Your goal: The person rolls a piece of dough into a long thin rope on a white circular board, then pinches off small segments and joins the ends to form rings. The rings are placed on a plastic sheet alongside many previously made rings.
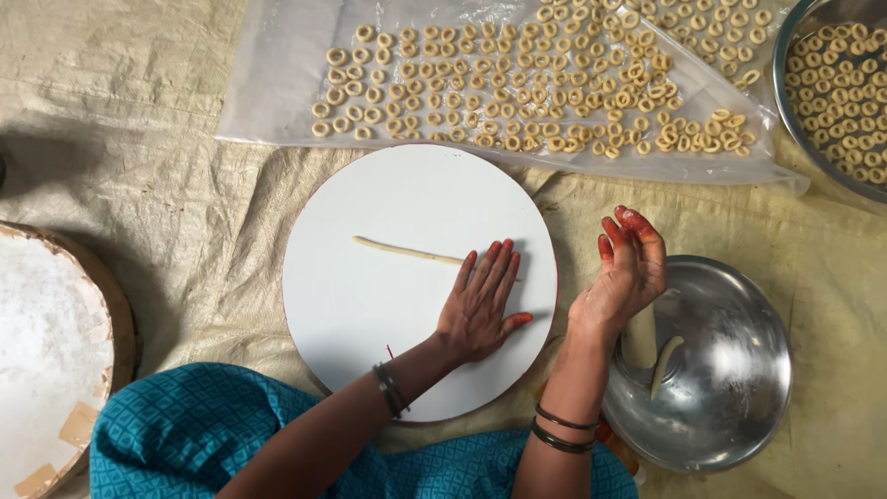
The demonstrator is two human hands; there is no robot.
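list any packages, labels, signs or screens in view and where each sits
No labels, signs or screens show.
Plastic sheet: clear, flat, spread at the top on the cloth, covered with small tan dough rings; the nearest thing to packaging.
Tape scraps: tan patches on the round white board at the left edge.

Left hand (479, 310) presses dough rope (407, 249) on round board (351, 305).
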